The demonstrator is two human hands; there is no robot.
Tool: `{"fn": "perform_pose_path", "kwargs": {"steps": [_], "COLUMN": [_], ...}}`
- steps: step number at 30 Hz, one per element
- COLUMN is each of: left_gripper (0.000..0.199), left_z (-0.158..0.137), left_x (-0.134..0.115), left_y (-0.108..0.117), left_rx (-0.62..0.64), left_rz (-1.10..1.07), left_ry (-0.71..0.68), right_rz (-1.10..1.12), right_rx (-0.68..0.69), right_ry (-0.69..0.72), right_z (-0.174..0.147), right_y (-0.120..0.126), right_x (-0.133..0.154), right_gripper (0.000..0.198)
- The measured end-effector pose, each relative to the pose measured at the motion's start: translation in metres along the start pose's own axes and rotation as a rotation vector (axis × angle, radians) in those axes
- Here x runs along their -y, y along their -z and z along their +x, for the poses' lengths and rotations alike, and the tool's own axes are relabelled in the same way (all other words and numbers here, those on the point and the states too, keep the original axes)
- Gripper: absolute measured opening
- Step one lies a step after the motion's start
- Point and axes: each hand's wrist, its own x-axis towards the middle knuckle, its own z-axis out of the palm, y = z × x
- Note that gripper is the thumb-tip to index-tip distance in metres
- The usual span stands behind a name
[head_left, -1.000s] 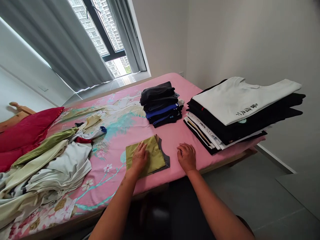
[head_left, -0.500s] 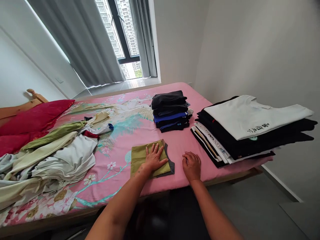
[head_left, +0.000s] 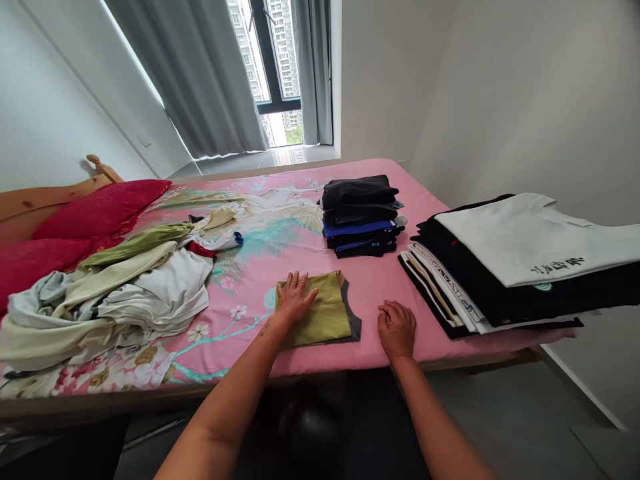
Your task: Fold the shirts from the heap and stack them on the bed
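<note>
On the near side of the dark folded stack (head_left: pixel 361 217), resting the left hand (head_left: pixel 296 297) palm-down with fingers spread wide on a folded olive-green shirt (head_left: pixel 327 317), pressing on top without gripping any edge. Loosely curling the right hand (head_left: pixel 397 328) over the pink sheet (head_left: pixel 373 287), also nearer than the dark stack but slightly to its right, touching no garment, and hiding the palm, so leaving its contents impossible to tell.

Lying flat just short of the dark stack and slightly to its left, showing a curved gray edge, apparently the neckline, on the side toward the right hand. Probably handling as light, soft and limp; not looking fragile, but likely sagging and losing its creases if lifted by one corner. Calling, most likely, for a hold from beneath at both ends, under the gray neckline edge and under the opposite fold, pinching all layers together with thumbs on top.

Farther out, facing a wider stack of folded T-shirts (head_left: pixel 475 287) to the right of the dark stack, and a rumpled heap of clothes (head_left: pixel 150 300) well to its left. Beyond, facing red pillows (head_left: pixel 105 210) far left of the dark stack and a window (head_left: pixel 286 57) behind it, slightly leftward.
</note>
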Motion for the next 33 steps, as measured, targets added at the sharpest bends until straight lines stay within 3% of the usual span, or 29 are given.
{"fn": "perform_pose_path", "kwargs": {"steps": [2,5,8,11,15,18,21,26,29,33], "left_gripper": [0.062,0.063,0.069,0.071,0.073,0.068,0.061,0.055,0.052,0.051], "left_z": [-0.019,-0.050,-0.068,-0.077,-0.103,-0.127,-0.139,-0.142,-0.146,-0.149], "left_x": [0.007,0.022,0.031,0.034,0.044,0.057,0.064,0.064,0.064,0.065], "left_y": [-0.002,-0.010,-0.016,-0.016,-0.023,-0.037,-0.048,-0.050,-0.051,-0.054], "left_rx": [-0.055,0.014,0.067,-0.034,-0.228,-0.253,-0.275,-0.413,-0.485,-0.520], "left_rz": [0.042,0.073,0.025,-0.044,-0.063,-0.048,-0.063,-0.101,-0.106,-0.139], "left_ry": [-0.067,-0.121,-0.086,0.014,0.276,0.355,0.324,0.275,0.232,0.229], "right_rz": [0.002,0.005,-0.001,-0.004,0.024,0.071,0.212,0.527,0.407,0.125], "right_rx": [0.006,0.008,0.004,0.000,0.008,0.011,0.033,0.431,0.659,0.790], "right_ry": [-0.006,-0.008,-0.007,0.003,0.019,-0.089,-0.115,0.358,0.521,0.530], "right_z": [-0.001,-0.002,-0.003,-0.005,-0.006,0.001,0.013,0.007,-0.002,0.010], "right_y": [0.000,0.000,-0.001,-0.002,-0.002,0.000,-0.001,-0.032,-0.066,-0.107], "right_x": [-0.001,-0.002,-0.002,-0.002,-0.010,-0.004,0.039,0.155,0.196,0.212], "right_gripper": [0.019,0.019,0.019,0.020,0.020,0.022,0.027,0.024,0.024,0.026]}}
